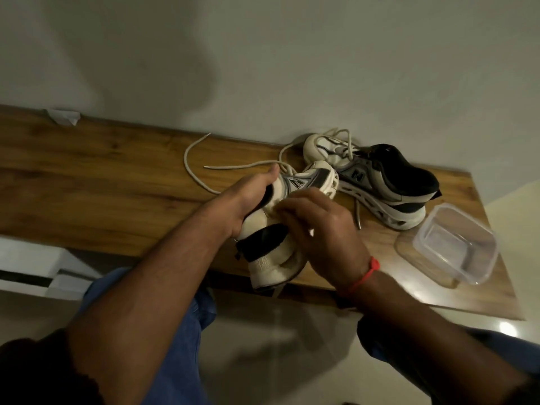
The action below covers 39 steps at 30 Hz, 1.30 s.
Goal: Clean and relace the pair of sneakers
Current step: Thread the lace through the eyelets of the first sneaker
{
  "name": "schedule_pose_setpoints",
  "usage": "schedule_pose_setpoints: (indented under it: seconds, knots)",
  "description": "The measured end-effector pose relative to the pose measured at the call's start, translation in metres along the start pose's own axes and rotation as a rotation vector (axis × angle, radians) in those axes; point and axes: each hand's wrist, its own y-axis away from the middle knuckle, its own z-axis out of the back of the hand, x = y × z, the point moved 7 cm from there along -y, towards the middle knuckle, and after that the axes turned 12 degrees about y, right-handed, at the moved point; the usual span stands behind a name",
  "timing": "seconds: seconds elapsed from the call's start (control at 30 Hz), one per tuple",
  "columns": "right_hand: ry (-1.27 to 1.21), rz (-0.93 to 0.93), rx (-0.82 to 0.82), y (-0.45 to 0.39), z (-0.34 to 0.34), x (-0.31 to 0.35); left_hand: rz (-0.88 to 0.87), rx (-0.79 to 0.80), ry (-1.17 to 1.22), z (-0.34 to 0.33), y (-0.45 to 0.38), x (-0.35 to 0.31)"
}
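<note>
I hold one white, grey and black sneaker (pixel 270 263) over the front edge of the wooden table (pixel 87 176), its heel toward me. My left hand (pixel 251 197) grips it at the collar, thumb on top. My right hand (pixel 324 229) is curled against the sneaker's side, and a bit of white cloth (pixel 311 231) peeks out by the thumb; this hand is blurred. The held sneaker's pale lace (pixel 190 153) trails loose across the table. The second sneaker (pixel 382 179) lies at the back right with its laces slack.
A clear plastic container (pixel 455 244) stands near the table's right front corner, on what looks like its lid (pixel 404 247). A scrap of white paper (pixel 64 116) lies at the back left by the wall. My knees in blue trousers are below the table edge.
</note>
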Motion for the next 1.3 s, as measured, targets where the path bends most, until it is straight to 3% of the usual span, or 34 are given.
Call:
schedule_pose_setpoints:
  seconds: [0.13, 0.2, 0.33, 0.4, 0.47, 0.63, 0.7, 0.87, 1.0, 1.07, 1.23, 1.3]
  knots:
    - [0.067, 0.365, 0.094, 0.016, -0.014, 0.048, -0.047, -0.035, -0.012, 0.003, -0.006, -0.002]
    - [0.098, 0.303, 0.058, 0.010, -0.013, 0.024, -0.015, -0.034, -0.010, 0.004, -0.006, 0.000]
    - [0.083, -0.109, -0.052, -0.004, -0.009, -0.058, -0.018, -0.003, -0.035, 0.003, -0.004, -0.001]
    - [0.046, -0.226, -0.068, -0.001, -0.010, -0.072, -0.023, 0.000, -0.056, 0.001, -0.001, -0.001]
    - [0.017, -0.194, -0.051, 0.002, -0.010, -0.051, -0.030, -0.043, -0.064, 0.006, 0.000, -0.003]
    - [-0.038, 0.115, 0.000, 0.008, -0.011, 0.010, -0.058, -0.061, -0.147, 0.016, -0.009, -0.003]
    - [0.005, 0.111, 0.008, 0.002, -0.012, -0.004, -0.083, 0.036, -0.176, -0.001, 0.003, -0.005]
    - [0.032, -0.213, -0.084, -0.007, 0.001, -0.067, -0.093, 0.157, -0.284, -0.022, 0.010, 0.005]
    - [-0.067, 0.046, -0.051, 0.004, -0.007, 0.003, -0.123, 0.129, -0.264, -0.024, 0.014, 0.000]
    - [-0.033, 0.098, 0.002, 0.004, -0.012, 0.007, -0.159, 0.145, -0.297, -0.030, 0.021, -0.003]
    - [0.048, -0.377, -0.083, -0.005, 0.000, -0.092, -0.137, 0.196, -0.454, -0.033, 0.025, 0.002]
    - [0.020, -0.374, -0.069, -0.005, 0.001, -0.087, -0.129, 0.188, -0.488, -0.034, 0.022, 0.004]
